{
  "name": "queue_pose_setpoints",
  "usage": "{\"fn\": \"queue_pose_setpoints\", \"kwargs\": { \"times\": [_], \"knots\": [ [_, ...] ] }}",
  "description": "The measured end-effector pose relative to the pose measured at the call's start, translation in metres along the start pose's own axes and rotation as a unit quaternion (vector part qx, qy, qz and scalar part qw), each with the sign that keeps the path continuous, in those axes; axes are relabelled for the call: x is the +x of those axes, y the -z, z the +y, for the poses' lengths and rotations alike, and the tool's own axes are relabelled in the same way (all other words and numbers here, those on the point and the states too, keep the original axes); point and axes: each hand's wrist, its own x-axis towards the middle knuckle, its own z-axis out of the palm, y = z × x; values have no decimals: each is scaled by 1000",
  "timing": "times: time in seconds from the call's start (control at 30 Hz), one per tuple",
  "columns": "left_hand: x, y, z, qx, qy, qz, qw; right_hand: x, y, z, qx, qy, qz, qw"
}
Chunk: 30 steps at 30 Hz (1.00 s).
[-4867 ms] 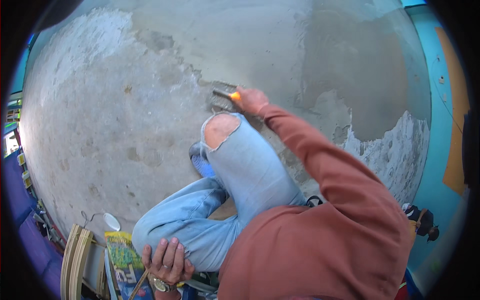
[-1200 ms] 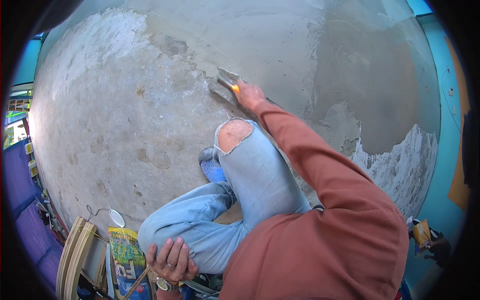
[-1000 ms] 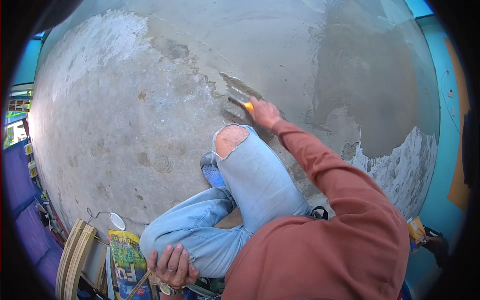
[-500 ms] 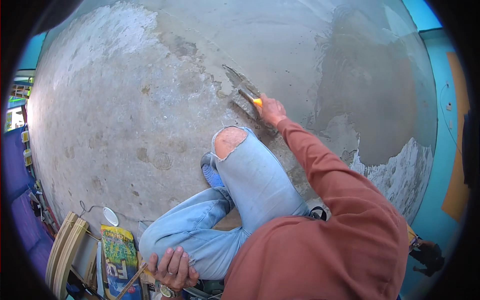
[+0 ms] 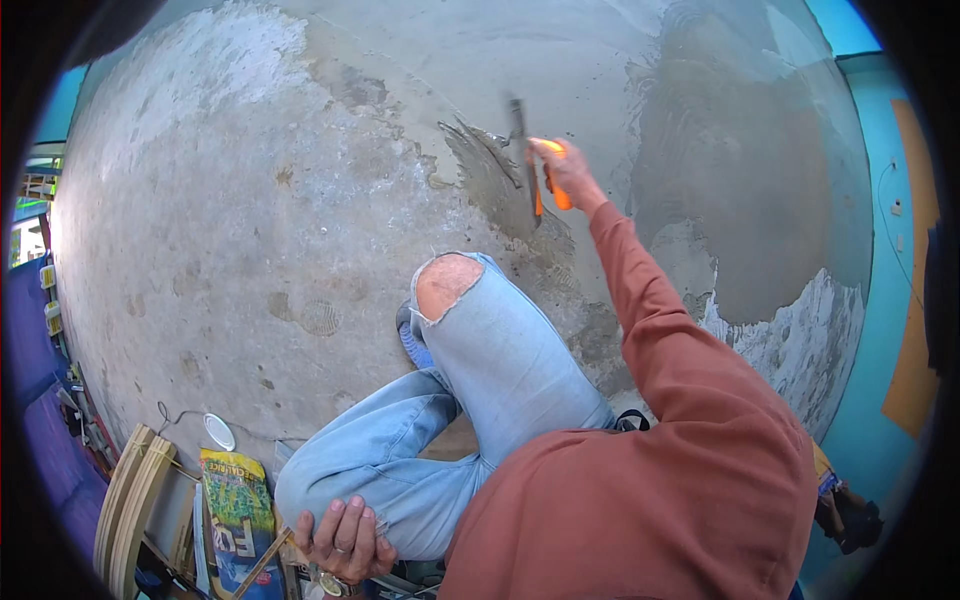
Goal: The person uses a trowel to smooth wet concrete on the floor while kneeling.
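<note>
— So, count it out for me: how many tools, how many hands?

— One trowel (image 5: 522,160) with an orange handle, and two hands. Around them: one printed bag (image 5: 236,505) at the lower left, one small white lid (image 5: 219,431) lying just above it, and a stack of curved wooden strips (image 5: 128,500) beside the bag. One knee shows bare through a tear in the light blue jeans (image 5: 490,370).

— What is the right hand doing?

— The right hand (image 5: 566,175) is stretched forward at the end of a rust-coloured sleeve (image 5: 650,330), its fingers wrapped tight round the orange handle. It grips the trowel and nothing else.

— And the left?

— The left hand (image 5: 345,540) lies on the folded leg near the bottom edge, fingers loosely curled over the denim. It holds nothing; it only rests there.

— Where is the trowel, and which way does it lie?

— Out in front of the raised knee, on the concrete floor (image 5: 250,230), at the edge of a dark, wet grey patch of mortar (image 5: 495,180). Its blade is seen edge-on as a thin dark line, its long axis running nearly straight away from the person. The handle lies alongside it, just to the right.
</note>
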Motion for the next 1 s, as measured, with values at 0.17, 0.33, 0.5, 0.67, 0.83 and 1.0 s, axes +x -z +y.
{"fn": "queue_pose_setpoints", "kwargs": {
  "times": [0.17, 0.33, 0.5, 0.67, 0.83, 1.0],
  "knots": [
    [8, 2, -2, 1, -6, -15, 1000, 0, 41, 2, 157, -112, 49, 980],
    [14, 0, -4, 8, -21, -18, 1000, -42, 59, 40, -56, 30, -6, 998],
    [15, 0, -2, 4, -16, -24, 1000, -125, 47, 105, -442, 90, -69, 890],
    [18, -1, -6, 8, -35, -14, 999, -162, 9, 128, -444, 46, -166, 879],
    [25, -4, -4, 11, -44, -7, 999, -32, -48, 51, -381, 87, -33, 920],
    [14, -6, -7, 1, -42, -18, 999, 29, -54, 49, -181, 9, -62, 982]
  ]
}}
